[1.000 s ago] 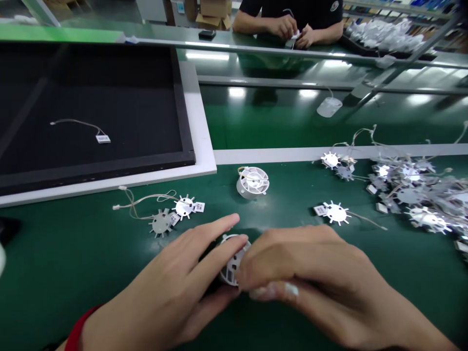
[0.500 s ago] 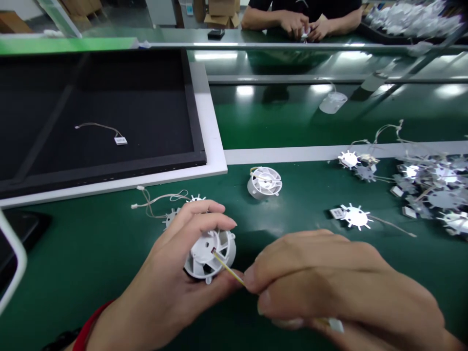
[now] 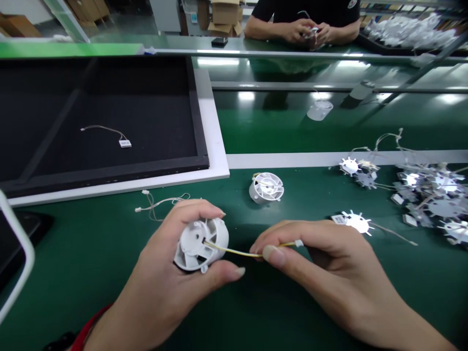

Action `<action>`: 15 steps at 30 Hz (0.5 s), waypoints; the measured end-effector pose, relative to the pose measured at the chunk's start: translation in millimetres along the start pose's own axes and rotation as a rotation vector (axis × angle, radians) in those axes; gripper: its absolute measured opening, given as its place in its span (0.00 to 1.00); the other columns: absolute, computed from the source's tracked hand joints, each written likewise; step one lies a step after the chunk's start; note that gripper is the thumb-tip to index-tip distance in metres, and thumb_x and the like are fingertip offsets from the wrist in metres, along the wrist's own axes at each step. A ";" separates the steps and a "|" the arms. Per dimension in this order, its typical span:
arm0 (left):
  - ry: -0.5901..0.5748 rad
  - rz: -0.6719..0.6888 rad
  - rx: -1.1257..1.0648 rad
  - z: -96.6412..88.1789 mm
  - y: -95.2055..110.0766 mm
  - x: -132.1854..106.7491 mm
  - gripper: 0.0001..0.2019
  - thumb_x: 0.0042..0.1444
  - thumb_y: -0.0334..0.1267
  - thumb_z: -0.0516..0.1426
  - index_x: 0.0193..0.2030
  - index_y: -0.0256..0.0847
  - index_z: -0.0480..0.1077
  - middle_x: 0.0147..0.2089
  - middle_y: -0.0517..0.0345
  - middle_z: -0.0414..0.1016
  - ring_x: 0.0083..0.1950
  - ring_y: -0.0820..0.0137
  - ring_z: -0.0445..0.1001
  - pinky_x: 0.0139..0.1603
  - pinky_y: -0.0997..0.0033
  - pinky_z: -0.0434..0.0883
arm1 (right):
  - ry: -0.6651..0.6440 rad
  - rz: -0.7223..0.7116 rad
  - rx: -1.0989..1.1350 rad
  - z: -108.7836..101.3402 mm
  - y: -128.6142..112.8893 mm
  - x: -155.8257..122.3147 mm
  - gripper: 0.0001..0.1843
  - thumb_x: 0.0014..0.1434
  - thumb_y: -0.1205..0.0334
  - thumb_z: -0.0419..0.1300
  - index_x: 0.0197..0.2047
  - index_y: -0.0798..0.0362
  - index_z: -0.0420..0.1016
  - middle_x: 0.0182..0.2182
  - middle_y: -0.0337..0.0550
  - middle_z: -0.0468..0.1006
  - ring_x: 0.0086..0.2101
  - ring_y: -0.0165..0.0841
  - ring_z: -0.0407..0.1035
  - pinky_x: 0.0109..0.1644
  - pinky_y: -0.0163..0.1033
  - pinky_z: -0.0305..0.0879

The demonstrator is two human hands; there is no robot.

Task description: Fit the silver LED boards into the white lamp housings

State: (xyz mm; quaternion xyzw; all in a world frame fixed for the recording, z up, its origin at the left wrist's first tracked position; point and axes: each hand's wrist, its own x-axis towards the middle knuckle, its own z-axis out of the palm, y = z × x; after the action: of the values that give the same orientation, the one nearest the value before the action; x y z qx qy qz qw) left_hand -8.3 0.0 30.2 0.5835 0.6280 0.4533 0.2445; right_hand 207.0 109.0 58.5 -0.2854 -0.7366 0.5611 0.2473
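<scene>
Our left grip [image 3: 171, 258] is closed around a round white plastic fan housing [image 3: 200, 244]: the fingers curve over its top and the thumb lies below it, so the housing sits in the palm, tilted, with its vented face toward us. Our right grip [image 3: 321, 261] is pinching a thin yellow wire [image 3: 234, 252] between thumb and first finger, and the other fingers are bent loosely. This wire goes out from a slot in the housing and crosses the gap between both grips, and a small white connector [image 3: 299, 243] sits on its end, just past the right fingers.

Beyond the left grip, a loose wire harness [image 3: 163, 202] lies on the green worktop [image 3: 278, 302], and a second white fan housing [image 3: 266, 187] stands farther forward, between both grips. Forward of the right grip lies one star-shaped metal LED board [image 3: 356, 222] with a label and a wire, and to the right of it is a tangled pile of such boards [image 3: 429, 195]. Forward of the left grip is a black tray with a white border [image 3: 215, 146], and a single wire with a label [image 3: 106, 131] lies inside it. Far ahead, across the worktop, a co-worker's hands [image 3: 305, 33] hold a small white item.
</scene>
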 end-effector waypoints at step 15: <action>-0.124 0.048 0.026 0.9 3.9 -7.4 0.09 0.77 0.55 0.56 0.54 0.58 0.72 0.56 0.63 0.78 0.58 0.71 0.81 0.54 0.81 0.81 | -0.433 0.376 -0.058 0.3 2.1 3.1 0.14 0.72 0.57 0.63 0.33 0.53 0.78 0.26 0.33 0.75 0.26 0.25 0.63 0.28 0.30 0.56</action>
State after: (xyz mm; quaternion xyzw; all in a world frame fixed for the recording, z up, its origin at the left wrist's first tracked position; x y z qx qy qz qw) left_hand -4.1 -7.1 31.5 0.6283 0.6033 0.4139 0.2644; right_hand 204.9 111.5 56.5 -0.2974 -0.7220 0.6239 -0.0324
